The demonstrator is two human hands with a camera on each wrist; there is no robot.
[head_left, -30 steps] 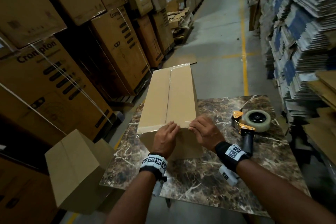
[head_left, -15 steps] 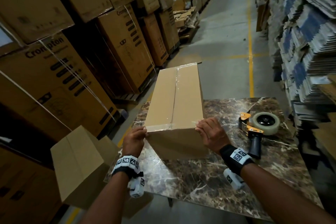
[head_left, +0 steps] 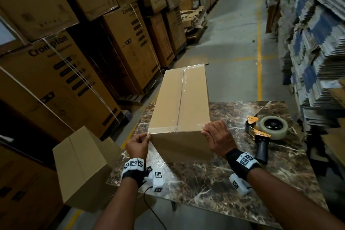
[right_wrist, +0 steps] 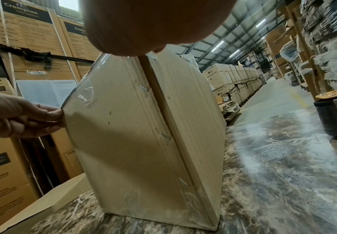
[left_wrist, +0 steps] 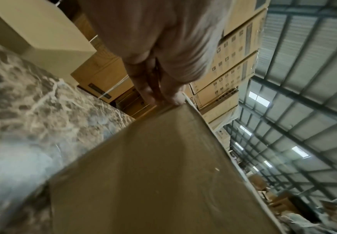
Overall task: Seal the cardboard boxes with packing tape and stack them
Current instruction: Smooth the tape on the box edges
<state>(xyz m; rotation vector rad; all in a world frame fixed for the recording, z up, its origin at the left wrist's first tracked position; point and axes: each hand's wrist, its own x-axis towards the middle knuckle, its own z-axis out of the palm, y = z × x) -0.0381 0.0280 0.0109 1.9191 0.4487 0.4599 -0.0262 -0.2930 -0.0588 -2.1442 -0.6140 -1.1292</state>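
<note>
Taped cardboard box (head_left: 182, 106) stands on the marble table (head_left: 242, 183), far end overhanging the table's back edge. Right wrist view alone shows the near end face: stapled seam, clear tape wrinkled at the corners. Tape dispenser (head_left: 265, 132) lies right of the box, apart. Left hand (head_left: 137, 145) pinches the near top-left corner, fingers curled. Right hand (head_left: 217, 137) grips the top-right corner; its fingertips are hidden in the wrist view.
</note>
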